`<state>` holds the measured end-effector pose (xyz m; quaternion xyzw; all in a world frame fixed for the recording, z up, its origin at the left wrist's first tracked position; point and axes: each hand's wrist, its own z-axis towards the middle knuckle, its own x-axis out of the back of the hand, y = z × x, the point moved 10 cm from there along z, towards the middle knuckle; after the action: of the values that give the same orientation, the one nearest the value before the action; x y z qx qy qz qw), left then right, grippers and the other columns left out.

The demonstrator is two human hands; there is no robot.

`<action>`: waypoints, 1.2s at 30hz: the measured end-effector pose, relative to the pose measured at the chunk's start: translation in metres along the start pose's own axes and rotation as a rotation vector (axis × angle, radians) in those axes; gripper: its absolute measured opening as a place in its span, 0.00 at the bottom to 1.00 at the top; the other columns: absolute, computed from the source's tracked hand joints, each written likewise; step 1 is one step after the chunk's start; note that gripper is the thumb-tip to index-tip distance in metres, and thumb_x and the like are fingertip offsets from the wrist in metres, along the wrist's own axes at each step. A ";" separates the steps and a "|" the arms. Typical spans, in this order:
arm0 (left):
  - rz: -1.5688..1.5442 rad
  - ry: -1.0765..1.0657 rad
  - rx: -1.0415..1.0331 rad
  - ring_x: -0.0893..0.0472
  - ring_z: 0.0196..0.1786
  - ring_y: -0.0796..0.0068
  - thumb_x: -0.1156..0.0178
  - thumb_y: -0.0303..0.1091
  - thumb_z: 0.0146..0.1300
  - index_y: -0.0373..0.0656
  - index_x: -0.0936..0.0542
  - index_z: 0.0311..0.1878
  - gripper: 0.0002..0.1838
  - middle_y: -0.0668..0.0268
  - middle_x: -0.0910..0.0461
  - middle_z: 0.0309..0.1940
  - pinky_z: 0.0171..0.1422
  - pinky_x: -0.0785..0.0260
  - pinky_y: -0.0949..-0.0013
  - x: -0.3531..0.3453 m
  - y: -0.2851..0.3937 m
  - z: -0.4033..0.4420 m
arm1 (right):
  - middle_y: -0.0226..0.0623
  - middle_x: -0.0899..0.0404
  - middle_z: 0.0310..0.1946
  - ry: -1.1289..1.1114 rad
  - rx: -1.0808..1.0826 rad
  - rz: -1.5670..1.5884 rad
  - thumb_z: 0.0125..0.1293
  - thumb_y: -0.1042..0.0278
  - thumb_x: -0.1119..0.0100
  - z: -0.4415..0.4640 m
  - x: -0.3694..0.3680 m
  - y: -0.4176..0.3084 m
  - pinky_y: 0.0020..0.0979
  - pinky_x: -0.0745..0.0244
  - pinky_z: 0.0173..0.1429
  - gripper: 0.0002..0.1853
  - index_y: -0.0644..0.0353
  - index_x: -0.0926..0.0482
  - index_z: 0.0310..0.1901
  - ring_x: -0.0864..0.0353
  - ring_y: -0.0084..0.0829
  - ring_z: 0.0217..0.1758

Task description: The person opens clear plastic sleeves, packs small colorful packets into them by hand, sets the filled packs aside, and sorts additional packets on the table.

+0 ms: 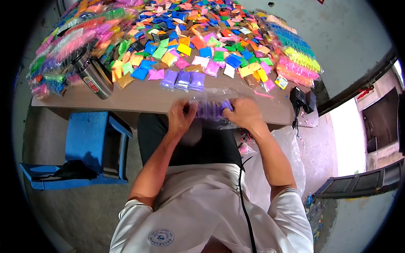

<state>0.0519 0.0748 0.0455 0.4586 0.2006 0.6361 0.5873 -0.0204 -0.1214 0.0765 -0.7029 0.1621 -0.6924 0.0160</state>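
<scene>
In the head view, my left hand (181, 117) pinches the near-left side of a clear plastic bag (217, 93) between thumb and fingers. My right hand (244, 113) is closed on the bag's other side, its fingers at a purple packet. I hold the bag at the table's near edge, above my lap, and a row of purple packets (209, 110) shows through it. Just beyond, three purple packets (183, 80) lie side by side on the brown table (145, 98). Behind them spreads a heap of small packets (184, 49) in many colours, with filled clear bags at both ends. A steel tumbler (96, 80) is on the left, and a black adapter (298, 97) sits near the right end. A blue stool (86, 137) is on the floor to my left.
</scene>
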 end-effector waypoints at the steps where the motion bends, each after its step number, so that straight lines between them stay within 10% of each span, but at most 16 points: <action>1: 0.007 0.007 -0.031 0.27 0.28 0.55 0.36 0.37 0.61 0.38 0.26 0.25 0.15 0.57 0.28 0.21 0.35 0.35 0.56 0.001 0.003 0.001 | 0.59 0.18 0.37 0.010 0.054 -0.038 0.60 0.50 0.41 -0.001 0.000 -0.007 0.48 0.27 0.53 0.21 0.62 0.17 0.40 0.19 0.54 0.45; 10: 0.070 0.028 -0.074 0.27 0.29 0.54 0.37 0.40 0.63 0.39 0.27 0.24 0.17 0.57 0.28 0.21 0.35 0.35 0.55 0.001 -0.001 0.000 | 0.57 0.19 0.36 -0.072 0.098 0.480 0.66 0.48 0.46 -0.015 0.004 0.012 0.47 0.28 0.48 0.23 0.64 0.18 0.42 0.20 0.55 0.43; 26: 0.035 -0.013 -0.017 0.26 0.29 0.55 0.36 0.41 0.62 0.39 0.25 0.26 0.16 0.57 0.28 0.22 0.35 0.35 0.56 -0.002 -0.010 -0.001 | 0.56 0.19 0.30 -0.038 -0.001 0.440 0.72 0.53 0.50 -0.013 0.006 0.023 0.47 0.28 0.43 0.22 0.67 0.18 0.38 0.20 0.56 0.37; 28: 0.001 -0.023 0.055 0.27 0.29 0.55 0.35 0.41 0.61 0.39 0.26 0.25 0.17 0.57 0.29 0.21 0.35 0.35 0.56 -0.005 -0.018 -0.002 | 0.40 0.21 0.23 0.063 0.024 0.485 0.73 0.54 0.47 -0.016 0.040 0.011 0.32 0.29 0.35 0.21 0.68 0.19 0.38 0.22 0.27 0.28; 31: -0.019 0.017 0.044 0.30 0.26 0.64 0.35 0.43 0.63 0.39 0.28 0.23 0.20 0.62 0.32 0.19 0.32 0.38 0.60 -0.009 -0.026 -0.002 | 0.40 0.20 0.24 0.406 0.329 0.461 0.72 0.59 0.46 -0.013 0.098 -0.040 0.29 0.29 0.34 0.17 0.68 0.19 0.41 0.22 0.23 0.28; 33: 0.000 0.069 -0.041 0.34 0.23 0.74 0.36 0.44 0.65 0.39 0.30 0.23 0.22 0.66 0.34 0.18 0.29 0.40 0.64 -0.004 -0.016 -0.001 | 0.43 0.18 0.28 0.378 0.335 0.442 0.69 0.62 0.44 0.012 0.105 -0.062 0.32 0.28 0.36 0.14 0.67 0.19 0.42 0.21 0.31 0.29; 36: 0.028 0.027 0.059 0.27 0.29 0.54 0.33 0.41 0.58 0.39 0.28 0.22 0.19 0.57 0.29 0.21 0.36 0.35 0.55 -0.003 -0.015 -0.001 | 0.53 0.18 0.35 0.222 0.367 0.275 0.63 0.61 0.42 0.073 0.078 -0.081 0.46 0.25 0.45 0.13 0.65 0.19 0.40 0.18 0.51 0.41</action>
<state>0.0590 0.0756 0.0321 0.4700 0.2207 0.6440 0.5618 0.0664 -0.0789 0.1688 -0.5791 0.1285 -0.7745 0.2196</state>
